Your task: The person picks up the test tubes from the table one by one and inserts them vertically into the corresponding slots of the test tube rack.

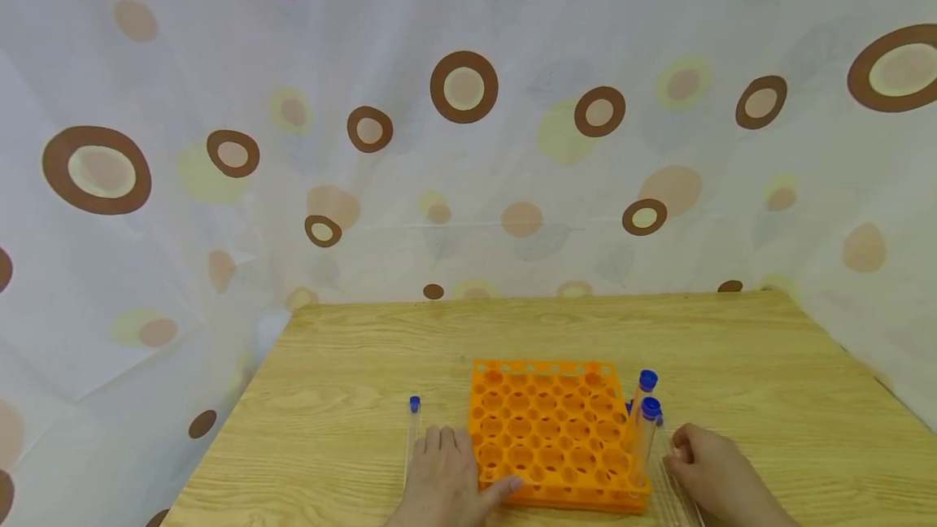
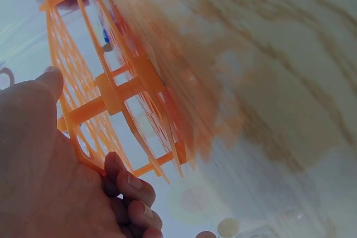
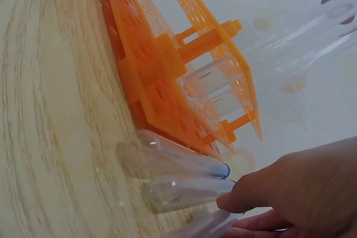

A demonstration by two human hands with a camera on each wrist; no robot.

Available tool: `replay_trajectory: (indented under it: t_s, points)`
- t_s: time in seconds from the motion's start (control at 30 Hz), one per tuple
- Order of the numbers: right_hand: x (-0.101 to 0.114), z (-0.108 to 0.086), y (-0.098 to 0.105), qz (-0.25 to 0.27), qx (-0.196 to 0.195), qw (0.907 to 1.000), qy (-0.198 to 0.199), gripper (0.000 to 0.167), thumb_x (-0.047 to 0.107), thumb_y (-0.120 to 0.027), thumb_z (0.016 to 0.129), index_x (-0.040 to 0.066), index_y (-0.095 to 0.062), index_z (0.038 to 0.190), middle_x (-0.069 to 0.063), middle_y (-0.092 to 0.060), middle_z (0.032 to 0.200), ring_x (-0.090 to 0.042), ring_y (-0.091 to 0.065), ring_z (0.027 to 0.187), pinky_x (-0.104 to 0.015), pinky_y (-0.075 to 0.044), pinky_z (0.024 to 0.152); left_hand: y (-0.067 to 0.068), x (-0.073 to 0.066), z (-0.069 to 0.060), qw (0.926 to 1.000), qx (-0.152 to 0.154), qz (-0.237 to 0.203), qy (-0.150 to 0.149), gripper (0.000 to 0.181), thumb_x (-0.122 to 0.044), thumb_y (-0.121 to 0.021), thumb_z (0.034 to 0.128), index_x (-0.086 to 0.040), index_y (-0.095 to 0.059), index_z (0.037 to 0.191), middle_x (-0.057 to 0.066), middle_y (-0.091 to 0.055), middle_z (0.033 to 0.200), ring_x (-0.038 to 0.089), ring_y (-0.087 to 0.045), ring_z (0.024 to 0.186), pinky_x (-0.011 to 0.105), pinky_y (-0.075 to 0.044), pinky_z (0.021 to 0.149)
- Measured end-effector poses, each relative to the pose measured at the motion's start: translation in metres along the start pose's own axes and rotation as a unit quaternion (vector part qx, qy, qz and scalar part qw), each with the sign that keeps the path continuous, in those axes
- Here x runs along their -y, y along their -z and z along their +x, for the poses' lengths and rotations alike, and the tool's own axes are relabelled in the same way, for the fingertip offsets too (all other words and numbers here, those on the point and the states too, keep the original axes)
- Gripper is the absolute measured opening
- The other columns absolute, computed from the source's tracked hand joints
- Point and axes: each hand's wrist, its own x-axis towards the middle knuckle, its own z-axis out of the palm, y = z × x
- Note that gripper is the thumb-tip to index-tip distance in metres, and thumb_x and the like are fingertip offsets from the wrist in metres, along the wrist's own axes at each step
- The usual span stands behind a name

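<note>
An orange test tube rack stands on the table. My left hand holds its left side, thumb over the front top edge and fingers along the side. Two capped test tubes stand upright in the rack's right column. Several more clear tubes lie side by side on the table along the rack's right side. Over these lying tubes, my right hand has its fingers curled, thumb and fingers pinching one near its end. Part of that grip is hidden.
A single test tube with a blue cap lies left of the rack, partly behind the left hand. The wooden table ends at a spotted curtain at the back and sides.
</note>
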Motion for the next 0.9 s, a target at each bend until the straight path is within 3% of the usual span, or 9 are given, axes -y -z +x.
replay_trajectory:
  t_s: [0.27,0.43,0.67,0.9]
  points:
    - [0.002,0.003,0.003,-0.014,0.023,0.9994,-0.02,0.027,0.015,-0.063,0.086,-0.007,-0.061,0.102,-0.002,-0.063,0.083,-0.017,-0.056,0.074,-0.04,-0.052,0.069,0.0,0.0,0.0,1.0,0.002,-0.005,0.001,0.089,-0.09,-0.027,0.0809,-0.006,-0.052,0.088,0.006,-0.048,0.079,0.02,-0.037,0.074,0.032,-0.032,0.066]
    - [0.001,0.002,0.003,0.012,0.023,0.9994,-0.023,0.026,0.013,-0.061,0.085,-0.007,-0.061,0.102,-0.002,-0.064,0.083,-0.016,-0.057,0.074,-0.039,-0.052,0.069,-0.001,0.0,0.0,1.0,-0.005,-0.004,-0.001,0.088,-0.09,-0.028,0.0813,-0.006,-0.052,0.088,0.006,-0.048,0.079,0.02,-0.037,0.073,0.032,-0.031,0.065]
    - [0.002,-0.001,0.005,0.031,-0.003,0.9994,-0.015,0.026,0.011,-0.061,0.085,-0.007,-0.061,0.104,-0.001,-0.063,0.081,-0.015,-0.054,0.072,-0.035,-0.05,0.066,-0.001,0.0,-0.001,0.9999,-0.013,-0.005,-0.004,0.087,-0.089,-0.028,0.0818,-0.006,-0.051,0.087,0.006,-0.047,0.079,0.02,-0.037,0.073,0.032,-0.031,0.065]
    - [0.008,-0.005,0.014,0.052,-0.035,0.9979,0.018,0.03,0.01,-0.058,0.088,-0.009,-0.06,0.111,-0.003,-0.062,0.085,-0.015,-0.051,0.071,-0.028,-0.045,0.062,-0.001,0.001,-0.001,0.9998,-0.015,-0.009,-0.005,0.086,-0.089,-0.028,0.0817,-0.006,-0.051,0.087,0.005,-0.047,0.078,0.02,-0.036,0.072,0.032,-0.031,0.065]
